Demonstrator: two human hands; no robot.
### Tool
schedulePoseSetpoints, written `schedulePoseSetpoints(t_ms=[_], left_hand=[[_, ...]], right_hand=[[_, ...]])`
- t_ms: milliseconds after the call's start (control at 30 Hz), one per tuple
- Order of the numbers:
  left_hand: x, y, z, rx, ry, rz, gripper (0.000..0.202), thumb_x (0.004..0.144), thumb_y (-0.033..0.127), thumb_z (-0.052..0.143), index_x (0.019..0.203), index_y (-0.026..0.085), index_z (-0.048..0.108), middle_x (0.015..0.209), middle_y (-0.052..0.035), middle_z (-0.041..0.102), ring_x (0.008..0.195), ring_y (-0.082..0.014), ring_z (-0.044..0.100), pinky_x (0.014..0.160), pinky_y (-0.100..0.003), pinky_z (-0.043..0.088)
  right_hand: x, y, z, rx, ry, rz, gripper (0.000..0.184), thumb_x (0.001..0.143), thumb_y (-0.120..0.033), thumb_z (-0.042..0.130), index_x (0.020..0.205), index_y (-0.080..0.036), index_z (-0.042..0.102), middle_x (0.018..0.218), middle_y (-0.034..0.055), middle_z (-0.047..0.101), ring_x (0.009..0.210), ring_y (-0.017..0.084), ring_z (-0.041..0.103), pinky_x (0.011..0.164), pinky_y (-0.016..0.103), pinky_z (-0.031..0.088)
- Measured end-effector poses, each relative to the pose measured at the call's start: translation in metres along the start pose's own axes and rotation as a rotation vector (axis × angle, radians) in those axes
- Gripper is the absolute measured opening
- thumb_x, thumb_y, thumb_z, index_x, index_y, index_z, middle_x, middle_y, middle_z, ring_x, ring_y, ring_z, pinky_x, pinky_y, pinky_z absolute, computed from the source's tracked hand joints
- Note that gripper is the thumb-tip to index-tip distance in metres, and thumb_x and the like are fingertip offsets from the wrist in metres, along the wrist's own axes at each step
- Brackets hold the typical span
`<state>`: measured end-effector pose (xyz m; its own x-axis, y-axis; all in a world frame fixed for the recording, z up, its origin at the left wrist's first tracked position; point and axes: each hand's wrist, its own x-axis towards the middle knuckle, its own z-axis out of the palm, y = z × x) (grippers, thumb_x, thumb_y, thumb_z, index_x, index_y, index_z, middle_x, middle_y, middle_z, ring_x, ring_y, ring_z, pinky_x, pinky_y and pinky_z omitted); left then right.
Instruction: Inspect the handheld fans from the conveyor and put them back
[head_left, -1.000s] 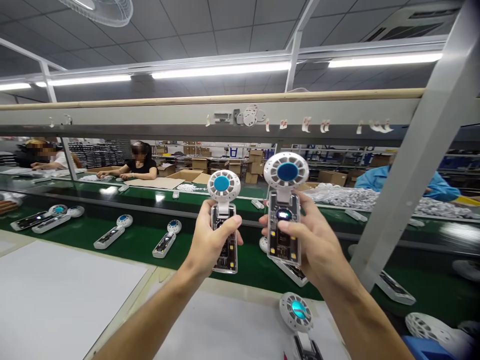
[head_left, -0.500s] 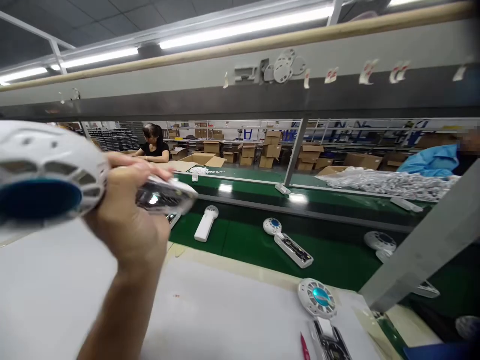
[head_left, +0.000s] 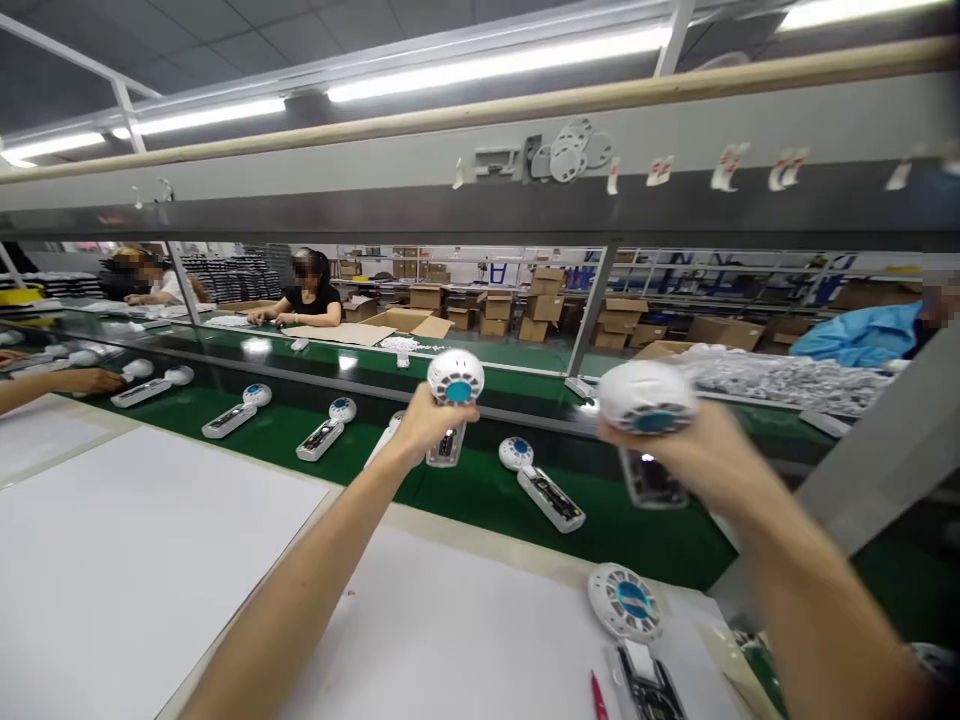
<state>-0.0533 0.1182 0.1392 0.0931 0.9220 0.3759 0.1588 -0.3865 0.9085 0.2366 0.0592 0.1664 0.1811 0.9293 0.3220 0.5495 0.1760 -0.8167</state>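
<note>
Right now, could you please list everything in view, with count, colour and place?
belt fans: at least five, white with blue centres, lying on the conveyor
conveyor: one, green, across the middle
table fan: one, white with teal centre, on the white table, lower right
pen: one, red, beside the table fan
cardboard boxes: many, brown, far back
co-workers: two, seated, far left
person in blue: one, right
left hand: one, holds the left fan, white and blue, upright
right hand: one, holds the right fan, white, blurred
</note>
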Motion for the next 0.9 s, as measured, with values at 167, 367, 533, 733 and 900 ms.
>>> schedulePoseSetpoints(t_ms=[167, 367, 533, 733, 900], left_hand=[[0.016, -0.074, 0.030, 0.247, -0.093, -0.231, 0.021, 0.089, 0.031, 0.069, 0.096, 0.012, 0.066, 0.090, -0.0041, 0.068, 0.080, -0.0156, 0.065, 0.074, -0.033, 0.056], [0.023, -0.127, 0.031, 0.679, 0.032, -0.309, 0.035, 0.093, 0.038, 0.064, 0.118, 0.014, 0.062, 0.125, -0.0110, 0.061, 0.118, -0.0267, 0.058, 0.101, -0.051, 0.047], [0.018, -0.138, -0.002, 0.910, 0.075, -0.239, 0.040, 0.093, 0.043, 0.062, 0.123, 0.016, 0.062, 0.142, -0.0119, 0.051, 0.135, -0.0311, 0.043, 0.112, -0.056, 0.035], [0.002, -0.147, -0.071, 1.035, 0.214, -0.342, 0.052, 0.092, 0.037, 0.064, 0.139, 0.017, 0.051, 0.152, -0.0146, 0.039, 0.142, -0.0375, 0.032, 0.114, -0.064, 0.026], [-0.008, -0.139, -0.107, 0.866, 0.229, -0.435, 0.050, 0.093, 0.035, 0.064, 0.139, 0.019, 0.051, 0.146, -0.0127, 0.046, 0.131, -0.0324, 0.047, 0.107, -0.057, 0.041]], right_hand=[[0.038, 0.068, 0.041, -0.379, -0.101, 0.300, 0.021, 0.077, -0.025, 0.080, 0.091, -0.010, 0.073, 0.091, 0.0079, 0.074, 0.092, 0.026, 0.069, 0.082, 0.035, 0.054], [0.037, 0.109, 0.062, -0.673, -0.176, 0.449, 0.031, 0.094, -0.035, 0.067, 0.116, -0.013, 0.064, 0.120, 0.0104, 0.065, 0.109, 0.024, 0.063, 0.096, 0.045, 0.051], [0.034, 0.088, 0.057, -0.724, -0.224, 0.369, 0.033, 0.097, -0.039, 0.062, 0.119, -0.014, 0.063, 0.129, 0.0121, 0.060, 0.117, 0.027, 0.059, 0.101, 0.049, 0.048], [0.032, 0.048, 0.097, -0.535, -0.503, 0.171, 0.028, 0.097, -0.036, 0.063, 0.115, -0.015, 0.066, 0.118, 0.0078, 0.066, 0.107, 0.023, 0.064, 0.094, 0.043, 0.053], [0.029, 0.035, 0.160, -0.487, -0.700, 0.336, 0.024, 0.097, -0.031, 0.065, 0.113, -0.013, 0.064, 0.103, 0.0054, 0.067, 0.083, 0.016, 0.066, 0.072, 0.032, 0.059]])
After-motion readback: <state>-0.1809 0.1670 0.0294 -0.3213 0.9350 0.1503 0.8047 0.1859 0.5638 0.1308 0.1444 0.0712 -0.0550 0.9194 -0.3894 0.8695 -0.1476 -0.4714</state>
